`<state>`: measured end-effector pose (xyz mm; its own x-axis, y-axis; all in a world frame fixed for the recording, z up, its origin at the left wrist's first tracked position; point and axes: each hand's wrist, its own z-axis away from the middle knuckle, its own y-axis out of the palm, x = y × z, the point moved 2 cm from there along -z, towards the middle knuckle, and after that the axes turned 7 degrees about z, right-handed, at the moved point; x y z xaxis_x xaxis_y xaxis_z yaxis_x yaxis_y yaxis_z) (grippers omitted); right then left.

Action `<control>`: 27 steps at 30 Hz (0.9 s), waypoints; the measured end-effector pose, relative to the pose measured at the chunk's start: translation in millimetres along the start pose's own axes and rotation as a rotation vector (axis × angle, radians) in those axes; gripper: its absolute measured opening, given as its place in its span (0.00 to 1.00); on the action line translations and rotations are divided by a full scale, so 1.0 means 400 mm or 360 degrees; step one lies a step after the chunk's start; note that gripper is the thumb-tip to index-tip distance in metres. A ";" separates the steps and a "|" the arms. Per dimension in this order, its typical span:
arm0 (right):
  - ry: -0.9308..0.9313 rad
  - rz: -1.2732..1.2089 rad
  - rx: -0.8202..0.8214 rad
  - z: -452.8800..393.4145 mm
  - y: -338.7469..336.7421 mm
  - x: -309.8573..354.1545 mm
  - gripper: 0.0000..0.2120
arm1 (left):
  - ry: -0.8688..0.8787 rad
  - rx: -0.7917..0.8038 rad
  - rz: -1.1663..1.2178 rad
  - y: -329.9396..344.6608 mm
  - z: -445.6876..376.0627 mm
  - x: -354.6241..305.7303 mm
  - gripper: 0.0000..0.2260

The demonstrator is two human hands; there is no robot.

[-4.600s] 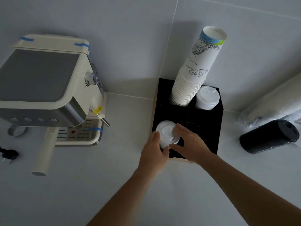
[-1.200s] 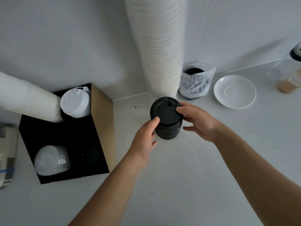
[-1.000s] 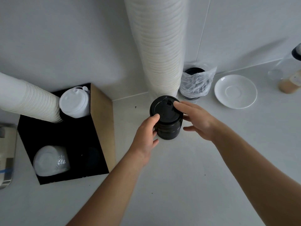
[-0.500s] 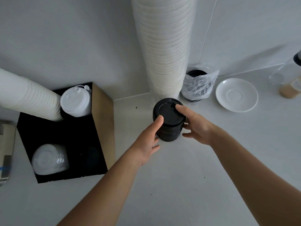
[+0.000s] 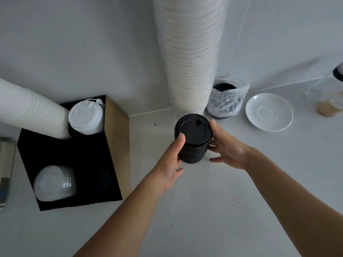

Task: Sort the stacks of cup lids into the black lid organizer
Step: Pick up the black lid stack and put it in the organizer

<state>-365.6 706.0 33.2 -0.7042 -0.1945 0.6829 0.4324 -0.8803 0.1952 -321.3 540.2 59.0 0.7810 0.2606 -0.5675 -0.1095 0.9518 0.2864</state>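
A stack of black cup lids [image 5: 193, 138] stands upright on the white counter at centre. My left hand [image 5: 171, 164] presses its left side and my right hand [image 5: 226, 147] its right side, so both hands clasp it. To the left sits the black lid organizer [image 5: 89, 151]. A stack of white lids [image 5: 54, 183] fills its near-left slot and another white lid stack [image 5: 86, 117] its far-right slot. The near-right slot [image 5: 101, 180] looks dark; I cannot tell what is in it.
A tall stack of paper cups [image 5: 189, 52] rises behind the black lids. Another cup stack [image 5: 33, 112] leans out of the organizer's far-left slot. A plastic bag holding black lids [image 5: 227, 101], a white saucer [image 5: 269, 112] and a clear bottle [image 5: 330, 95] stand to the right.
Earlier both hands were at the white lids in the organizer; then they took the black stack. In the last second my fingers slid from its top down to its sides.
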 end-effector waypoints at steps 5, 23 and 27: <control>-0.0042 -0.0002 -0.0006 -0.001 0.009 -0.003 0.56 | 0.0062 -0.0004 0.0000 -0.003 -0.005 0.001 0.50; -0.0131 0.0029 -0.0057 0.071 0.065 0.008 0.40 | 0.0168 -0.0065 -0.0054 -0.010 0.098 -0.027 0.46; -0.0157 0.0058 -0.0090 0.107 0.099 0.033 0.34 | 0.0222 -0.0064 -0.0047 -0.017 0.138 -0.035 0.48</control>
<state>-333.6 687.3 80.0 -0.6287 -0.1857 0.7552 0.4222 -0.8970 0.1309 -297.5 521.1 107.5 0.6917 0.2498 -0.6776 -0.1147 0.9643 0.2385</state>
